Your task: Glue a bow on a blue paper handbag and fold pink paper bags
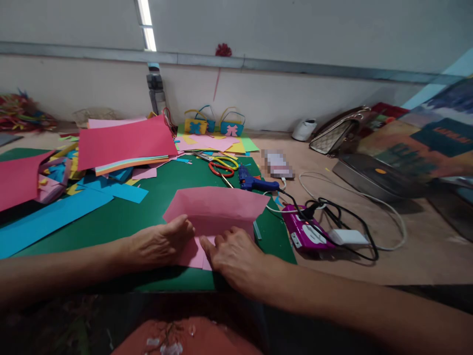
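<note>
A sheet of pink paper (pixel 221 202), folded with its far flap standing up, lies near the front edge of the green mat (pixel 155 276). My left hand (pixel 168 241) is closed at the paper's left side, its fingers curled around the edge. From the right, my right hand (pixel 234 254) presses down on the near part of the sheet, thumb and bent fingers against the paper. A seam or edge runs toward me between the two hands. Just beyond the paper lie a blue glue gun (pixel 256 182) and scissors with red and yellow handles (pixel 223 166).
Red and other coloured sheets (pixel 127 143) are piled at the left, near blue strips (pixel 55 222). Small paper bags (pixel 232 129) stand at the back. A purple power strip (pixel 306 231) with tangled cables, a phone (pixel 279 165) and a dark case (pixel 377 177) are on the right.
</note>
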`<state>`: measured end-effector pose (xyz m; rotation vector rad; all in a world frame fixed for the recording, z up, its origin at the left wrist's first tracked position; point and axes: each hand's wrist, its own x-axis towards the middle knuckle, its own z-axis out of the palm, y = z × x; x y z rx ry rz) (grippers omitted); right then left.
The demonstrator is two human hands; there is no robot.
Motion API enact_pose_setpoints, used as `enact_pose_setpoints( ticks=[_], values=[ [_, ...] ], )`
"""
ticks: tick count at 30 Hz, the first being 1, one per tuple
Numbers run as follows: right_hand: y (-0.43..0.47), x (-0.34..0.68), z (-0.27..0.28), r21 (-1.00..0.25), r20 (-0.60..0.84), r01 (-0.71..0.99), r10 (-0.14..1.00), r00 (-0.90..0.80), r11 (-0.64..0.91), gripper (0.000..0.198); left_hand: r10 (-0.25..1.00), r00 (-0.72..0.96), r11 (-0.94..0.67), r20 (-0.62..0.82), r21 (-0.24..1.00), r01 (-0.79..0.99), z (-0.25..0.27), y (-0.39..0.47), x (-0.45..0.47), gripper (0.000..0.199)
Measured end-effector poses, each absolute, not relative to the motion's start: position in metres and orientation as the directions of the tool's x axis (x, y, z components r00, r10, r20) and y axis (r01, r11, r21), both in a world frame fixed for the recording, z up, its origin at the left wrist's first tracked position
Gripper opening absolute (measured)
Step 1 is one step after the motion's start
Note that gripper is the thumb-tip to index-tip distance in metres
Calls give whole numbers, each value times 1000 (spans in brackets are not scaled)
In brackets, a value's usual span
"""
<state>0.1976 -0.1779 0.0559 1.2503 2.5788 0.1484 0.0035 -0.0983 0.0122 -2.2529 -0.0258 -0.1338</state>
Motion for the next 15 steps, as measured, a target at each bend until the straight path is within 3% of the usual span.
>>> enact_pose_setpoints(
  ticks=[5,9,15],
  values=[
    [-198,207,42,317,-109,717,775,-623,621,37,-41,990,-656,133,-751,74,15,-99,3,16],
    [-205,215,42,331,-3,735,780,-626,591,41,-20,982,-705,187,-699,119,22,-95,4,13],
    [-197,226,81,321,372,787,694,-616,527,39,127,945,-824,301,-498,269,36,-76,6,9]
  ],
)
